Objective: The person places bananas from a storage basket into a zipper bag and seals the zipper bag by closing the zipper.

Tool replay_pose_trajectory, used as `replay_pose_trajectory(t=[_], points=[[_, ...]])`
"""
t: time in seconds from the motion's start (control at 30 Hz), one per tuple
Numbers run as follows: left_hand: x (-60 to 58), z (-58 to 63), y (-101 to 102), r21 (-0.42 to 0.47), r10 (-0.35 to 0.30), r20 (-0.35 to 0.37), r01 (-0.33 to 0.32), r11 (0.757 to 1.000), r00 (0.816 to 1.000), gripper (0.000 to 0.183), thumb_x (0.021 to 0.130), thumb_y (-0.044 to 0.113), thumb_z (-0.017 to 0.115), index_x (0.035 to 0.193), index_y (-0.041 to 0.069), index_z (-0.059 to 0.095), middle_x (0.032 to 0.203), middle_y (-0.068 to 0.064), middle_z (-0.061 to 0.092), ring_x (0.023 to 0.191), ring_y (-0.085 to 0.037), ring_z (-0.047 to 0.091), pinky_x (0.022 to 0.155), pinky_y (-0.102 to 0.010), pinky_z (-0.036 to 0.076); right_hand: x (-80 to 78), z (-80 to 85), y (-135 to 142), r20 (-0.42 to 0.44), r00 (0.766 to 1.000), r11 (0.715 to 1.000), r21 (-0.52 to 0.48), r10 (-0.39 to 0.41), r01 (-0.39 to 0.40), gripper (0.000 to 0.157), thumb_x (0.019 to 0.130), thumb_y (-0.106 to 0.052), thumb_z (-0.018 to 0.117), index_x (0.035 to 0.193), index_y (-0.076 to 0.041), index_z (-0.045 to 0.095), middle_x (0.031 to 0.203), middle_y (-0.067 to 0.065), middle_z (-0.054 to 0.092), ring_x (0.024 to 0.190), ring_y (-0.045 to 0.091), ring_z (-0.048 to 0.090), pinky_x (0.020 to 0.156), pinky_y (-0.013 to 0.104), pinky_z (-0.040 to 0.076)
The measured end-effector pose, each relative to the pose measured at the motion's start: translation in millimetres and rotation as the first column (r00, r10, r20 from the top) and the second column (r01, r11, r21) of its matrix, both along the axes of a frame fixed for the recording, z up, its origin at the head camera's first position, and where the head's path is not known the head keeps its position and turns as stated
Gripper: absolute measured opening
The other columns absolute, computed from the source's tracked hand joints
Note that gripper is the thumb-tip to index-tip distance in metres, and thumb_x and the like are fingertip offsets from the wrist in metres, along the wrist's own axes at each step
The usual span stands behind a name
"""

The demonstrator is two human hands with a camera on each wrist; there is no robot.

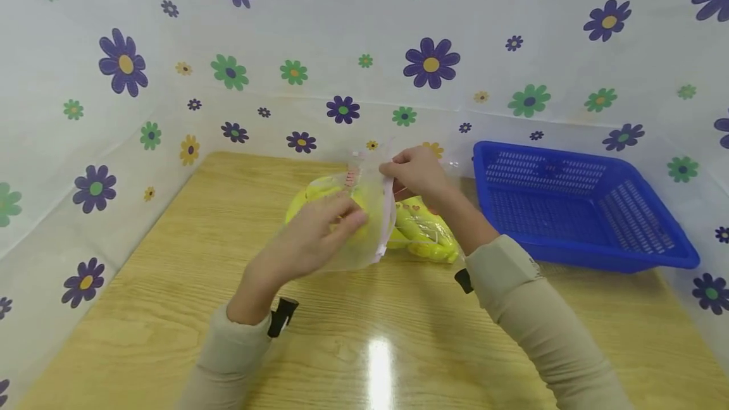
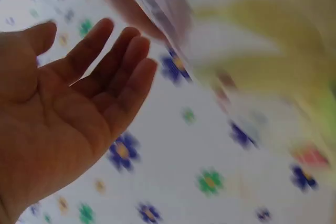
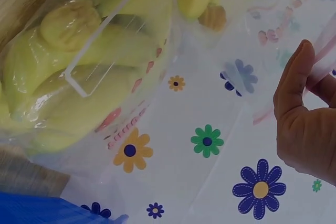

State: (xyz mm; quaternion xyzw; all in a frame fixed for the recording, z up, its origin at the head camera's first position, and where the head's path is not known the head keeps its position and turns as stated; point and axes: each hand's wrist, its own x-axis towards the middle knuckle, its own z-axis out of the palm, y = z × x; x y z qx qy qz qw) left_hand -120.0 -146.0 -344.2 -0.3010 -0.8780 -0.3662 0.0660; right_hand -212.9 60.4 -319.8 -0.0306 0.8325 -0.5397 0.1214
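A clear plastic zip bag (image 1: 376, 226) hangs upright above the table, its pinkish zip edge running down its right side. My right hand (image 1: 418, 173) pinches that edge near the top between thumb and fingers; the right wrist view shows the hand (image 3: 310, 119) at the edge too. Just left of the bag is my left hand (image 1: 310, 233), overlapping it in the head view. In the left wrist view this hand (image 2: 79, 93) has its fingers loosely bent around nothing. Behind the zip bag lies a clear bag of yellow, banana-like fruit (image 1: 424, 233), printed with red hearts.
To the right stands a blue plastic basket (image 1: 569, 207) with slotted sides. More yellow fruit (image 1: 307, 198) lies at the back left, partly behind the zip bag. A flower-printed sheet (image 1: 364, 37) rises behind the wooden table (image 1: 171, 271).
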Motion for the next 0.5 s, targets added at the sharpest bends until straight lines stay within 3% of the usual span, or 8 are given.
replay_pose_trajectory(t=[0.07, 0.17, 0.23, 0.3, 0.37, 0.5], points=[[-19.3, -8.9, -23, 0.019, 0.077, 0.086, -0.079, 0.997, 0.993, 0.027, 0.106, 0.022, 0.047, 0.115, 0.002, 0.062, 0.113, -0.014, 0.063, 0.104, -0.028, 0.059, 0.091, -0.047, 0.050, -3.2, -2.5, 2, 0.040, 0.999, 1.000, -0.015, 0.000, 0.001, 0.027, 0.097, -0.021, 0.064, 0.106, 0.004, 0.067, 0.088, 0.016, 0.070, 0.069, 0.020, 0.069, 0.071, 0.038, 0.060], [-41.2, -27.4, -57, -0.126, 0.216, 0.228, -0.191, 0.973, 0.949, 0.041, 0.105, 0.021, 0.047, 0.139, -0.002, 0.047, 0.137, -0.026, 0.051, 0.125, -0.041, 0.049, 0.103, -0.058, 0.042, -6.3, -7.3, 4, 0.103, 0.994, 0.999, -0.036, 0.022, -0.019, 0.029, 0.098, -0.023, 0.062, 0.111, 0.003, 0.067, 0.090, 0.014, 0.069, 0.074, 0.021, 0.068, 0.074, 0.037, 0.060], [-48.7, -38.5, -72, -0.259, 0.250, 0.320, -0.169, 0.951, 0.914, 0.054, 0.104, 0.024, 0.048, 0.148, -0.004, 0.034, 0.145, -0.033, 0.038, 0.132, -0.047, 0.041, 0.105, -0.062, 0.037, -7.2, -10.5, 5, 0.134, 0.991, 0.999, -0.035, 0.031, -0.026, 0.030, 0.099, -0.023, 0.061, 0.113, 0.002, 0.067, 0.093, 0.014, 0.069, 0.077, 0.022, 0.068, 0.074, 0.037, 0.060], [-52.7, -45.9, -78, -0.324, 0.248, 0.383, -0.122, 0.938, 0.890, 0.062, 0.102, 0.028, 0.051, 0.151, -0.004, 0.029, 0.145, -0.037, 0.034, 0.129, -0.048, 0.043, 0.104, -0.064, 0.037, -7.8, -12.4, 7, 0.140, 0.990, 0.999, -0.016, 0.036, -0.034, 0.030, 0.100, -0.022, 0.059, 0.113, 0.003, 0.067, 0.096, 0.015, 0.069, 0.080, 0.024, 0.068, 0.073, 0.037, 0.060], [-54.3, -49.4, -79, -0.336, 0.231, 0.415, -0.088, 0.938, 0.880, 0.066, 0.101, 0.033, 0.054, 0.150, -0.004, 0.031, 0.141, -0.038, 0.034, 0.121, -0.046, 0.048, 0.100, -0.063, 0.042, -9.3, -12.7, 8, 0.124, 0.992, 1.000, 0.017, 0.023, -0.026, 0.030, 0.100, -0.022, 0.057, 0.112, 0.004, 0.066, 0.098, 0.015, 0.067, 0.082, 0.024, 0.067, 0.073, 0.037, 0.060], [-53.6, -48.1, -75, -0.348, 0.237, 0.424, -0.084, 0.934, 0.874, 0.059, 0.098, 0.036, 0.060, 0.139, -0.003, 0.046, 0.130, -0.032, 0.038, 0.103, -0.037, 0.053, 0.089, -0.054, 0.049, -14.8, -7.6, 7, 0.083, 0.997, 0.998, 0.067, -0.010, 0.004, 0.032, 0.100, -0.022, 0.057, 0.112, 0.007, 0.063, 0.101, 0.015, 0.062, 0.081, 0.022, 0.063, 0.075, 0.038, 0.060]])
